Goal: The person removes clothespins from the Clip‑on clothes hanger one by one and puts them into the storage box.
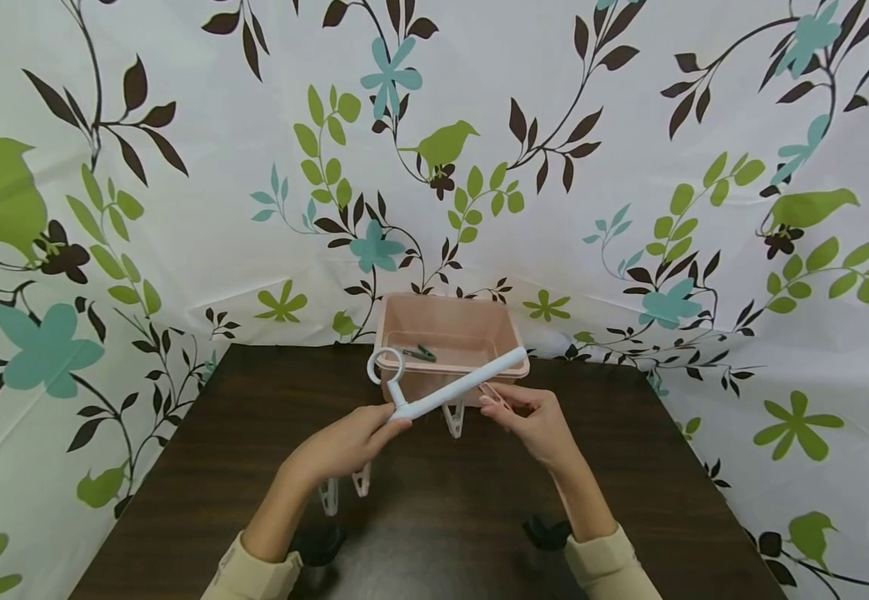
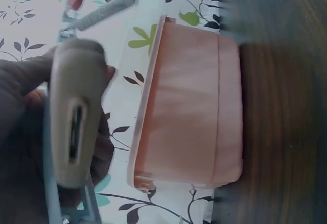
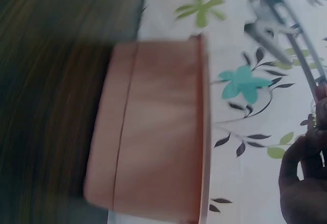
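Observation:
My left hand (image 1: pixel 344 442) grips a pale blue clip hanger (image 1: pixel 464 386) near its hook joint, with the round hook (image 1: pixel 386 367) pointing up and the bar tilted up to the right. Pale clips (image 1: pixel 454 419) hang along the bar; one beige clip (image 2: pixel 77 117) looms close in the left wrist view. At the bar's right part, my right hand (image 1: pixel 535 421) pinches a pink clothespin (image 1: pixel 496 396) between thumb and fingers. The right wrist view shows the hanger's underside and a dangling clip (image 3: pixel 268 43), with most of that hand cut off at the edge.
Behind the hanger, a pink plastic basin (image 1: pixel 445 321) stands at the back of the dark wooden table (image 1: pixel 434 517). A dark green clothespin (image 1: pixel 421 353) lies inside it. A patterned curtain (image 1: pixel 202 208) surrounds the table's back and sides.

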Demonstrator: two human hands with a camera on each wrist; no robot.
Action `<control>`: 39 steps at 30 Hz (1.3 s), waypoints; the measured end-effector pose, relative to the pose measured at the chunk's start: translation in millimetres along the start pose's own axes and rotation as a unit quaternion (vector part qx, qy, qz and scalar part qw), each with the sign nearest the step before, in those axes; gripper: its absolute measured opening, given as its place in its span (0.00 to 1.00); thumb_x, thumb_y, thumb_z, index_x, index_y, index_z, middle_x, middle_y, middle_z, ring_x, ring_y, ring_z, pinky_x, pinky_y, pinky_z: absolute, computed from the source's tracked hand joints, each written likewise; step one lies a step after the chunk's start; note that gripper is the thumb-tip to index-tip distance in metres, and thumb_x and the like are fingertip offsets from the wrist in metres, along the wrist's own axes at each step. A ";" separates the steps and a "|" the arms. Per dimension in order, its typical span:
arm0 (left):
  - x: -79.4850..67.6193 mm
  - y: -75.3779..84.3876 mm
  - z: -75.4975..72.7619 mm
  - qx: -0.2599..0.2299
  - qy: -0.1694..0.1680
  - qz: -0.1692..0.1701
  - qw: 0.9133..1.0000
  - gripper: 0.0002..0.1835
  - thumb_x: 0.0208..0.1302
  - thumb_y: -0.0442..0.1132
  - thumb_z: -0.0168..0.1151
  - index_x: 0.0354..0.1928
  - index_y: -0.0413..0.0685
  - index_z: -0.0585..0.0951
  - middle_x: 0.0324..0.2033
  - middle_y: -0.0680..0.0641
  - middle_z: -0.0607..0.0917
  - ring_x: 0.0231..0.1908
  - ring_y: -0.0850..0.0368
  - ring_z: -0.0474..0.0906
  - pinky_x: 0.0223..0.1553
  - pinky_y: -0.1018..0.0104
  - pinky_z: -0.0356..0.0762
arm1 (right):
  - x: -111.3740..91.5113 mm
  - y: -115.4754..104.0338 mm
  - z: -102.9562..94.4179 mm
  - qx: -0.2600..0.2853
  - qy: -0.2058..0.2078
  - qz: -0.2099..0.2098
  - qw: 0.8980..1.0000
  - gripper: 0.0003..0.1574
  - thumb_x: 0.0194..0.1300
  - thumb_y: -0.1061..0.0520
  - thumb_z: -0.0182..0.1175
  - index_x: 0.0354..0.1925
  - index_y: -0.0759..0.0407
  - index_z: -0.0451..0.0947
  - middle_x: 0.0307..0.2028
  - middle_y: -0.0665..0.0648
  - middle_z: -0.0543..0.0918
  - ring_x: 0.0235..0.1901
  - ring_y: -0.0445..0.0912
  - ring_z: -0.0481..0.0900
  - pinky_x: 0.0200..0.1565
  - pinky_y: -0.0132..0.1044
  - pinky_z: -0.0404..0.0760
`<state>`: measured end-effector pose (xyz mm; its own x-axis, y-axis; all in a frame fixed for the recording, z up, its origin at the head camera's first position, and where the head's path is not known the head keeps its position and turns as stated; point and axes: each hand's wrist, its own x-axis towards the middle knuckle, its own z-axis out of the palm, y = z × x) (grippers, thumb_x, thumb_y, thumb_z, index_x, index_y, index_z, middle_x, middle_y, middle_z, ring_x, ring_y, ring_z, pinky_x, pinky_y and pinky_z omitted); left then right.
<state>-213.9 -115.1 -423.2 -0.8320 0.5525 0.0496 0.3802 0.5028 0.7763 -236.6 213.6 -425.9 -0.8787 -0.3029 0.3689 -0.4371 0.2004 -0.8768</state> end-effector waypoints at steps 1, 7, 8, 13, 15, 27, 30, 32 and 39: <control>0.1 0.1 -0.4 0.003 0.002 -0.001 1.000 0.18 0.87 0.54 0.51 0.39 0.49 0.75 0.25 0.55 0.67 0.22 0.63 0.62 0.24 0.68 0.65 | -0.4 -0.8 0.3 -0.009 0.004 0.004 1.000 0.18 0.71 0.60 0.72 0.58 0.59 0.89 0.26 0.45 0.84 0.25 0.38 0.73 0.26 0.34 0.74; 1.6 0.7 -0.4 0.008 0.022 -0.005 1.000 0.19 0.86 0.54 0.52 0.39 0.46 0.76 0.25 0.55 0.68 0.22 0.63 0.62 0.23 0.68 0.64 | -0.8 -4.2 1.3 -0.041 0.022 -0.002 0.999 0.19 0.72 0.59 0.73 0.59 0.56 0.89 0.24 0.48 0.81 0.25 0.38 0.72 0.26 0.34 0.75; 1.9 0.9 -0.1 0.011 0.025 -0.005 1.000 0.19 0.86 0.54 0.52 0.40 0.46 0.75 0.25 0.55 0.68 0.22 0.63 0.62 0.24 0.68 0.64 | -0.6 -4.7 1.1 -0.042 0.024 -0.004 0.999 0.19 0.72 0.59 0.72 0.59 0.56 0.89 0.24 0.48 0.80 0.25 0.39 0.73 0.27 0.35 0.75; 2.1 1.4 -0.4 0.020 0.051 -0.001 0.999 0.18 0.86 0.54 0.53 0.39 0.50 0.74 0.25 0.55 0.67 0.23 0.63 0.62 0.25 0.68 0.63 | 1.4 -6.7 -1.1 -0.033 0.022 -0.014 0.999 0.18 0.75 0.61 0.69 0.60 0.59 0.88 0.22 0.49 0.78 0.24 0.41 0.74 0.29 0.37 0.77; 1.6 1.4 -1.8 0.017 0.065 0.004 0.998 0.17 0.86 0.53 0.53 0.39 0.50 0.74 0.25 0.55 0.67 0.23 0.63 0.61 0.25 0.67 0.63 | 1.8 -7.5 -3.3 -0.028 0.018 -0.025 0.999 0.18 0.76 0.63 0.67 0.61 0.61 0.87 0.21 0.51 0.79 0.22 0.45 0.75 0.29 0.38 0.78; -2.0 -1.9 -10.1 0.003 0.091 0.013 0.996 0.16 0.86 0.52 0.54 0.43 0.48 0.75 0.26 0.54 0.66 0.23 0.64 0.60 0.25 0.67 0.64 | 10.7 -8.5 -15.9 -0.061 0.044 -0.035 0.997 0.19 0.76 0.63 0.66 0.63 0.64 0.85 0.37 0.53 0.89 0.34 0.38 0.82 0.36 0.33 0.83; -1.9 -3.4 -10.4 -0.001 0.089 0.013 0.996 0.15 0.86 0.52 0.54 0.43 0.49 0.75 0.26 0.54 0.66 0.22 0.64 0.60 0.25 0.68 0.64 | 16.2 -9.5 -18.0 -0.086 0.046 -0.030 0.995 0.22 0.77 0.59 0.67 0.66 0.60 0.84 0.44 0.58 0.89 0.39 0.38 0.81 0.39 0.31 0.82; -2.1 -3.3 -10.5 -0.002 0.089 0.011 0.996 0.15 0.86 0.52 0.54 0.43 0.50 0.75 0.26 0.54 0.66 0.22 0.64 0.60 0.24 0.68 0.64 | 20.5 -9.5 -19.4 -0.102 0.042 -0.027 0.994 0.23 0.78 0.57 0.66 0.68 0.57 0.82 0.49 0.60 0.89 0.43 0.38 0.81 0.43 0.30 0.82; -3.0 -2.4 -11.1 -0.007 0.088 0.006 0.996 0.15 0.86 0.53 0.53 0.43 0.51 0.76 0.26 0.54 0.67 0.22 0.64 0.61 0.25 0.68 0.65 | 40.4 -8.4 -23.6 -0.134 0.018 -0.014 0.991 0.26 0.83 0.52 0.60 0.74 0.54 0.76 0.58 0.61 0.89 0.51 0.53 0.88 0.46 0.31 0.84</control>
<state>-216.8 -125.4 -418.2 -0.8855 0.4333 0.1678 0.3864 0.4861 0.7839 -273.0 221.7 -396.4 -0.8700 -0.2800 0.4057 -0.4917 0.4340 -0.7549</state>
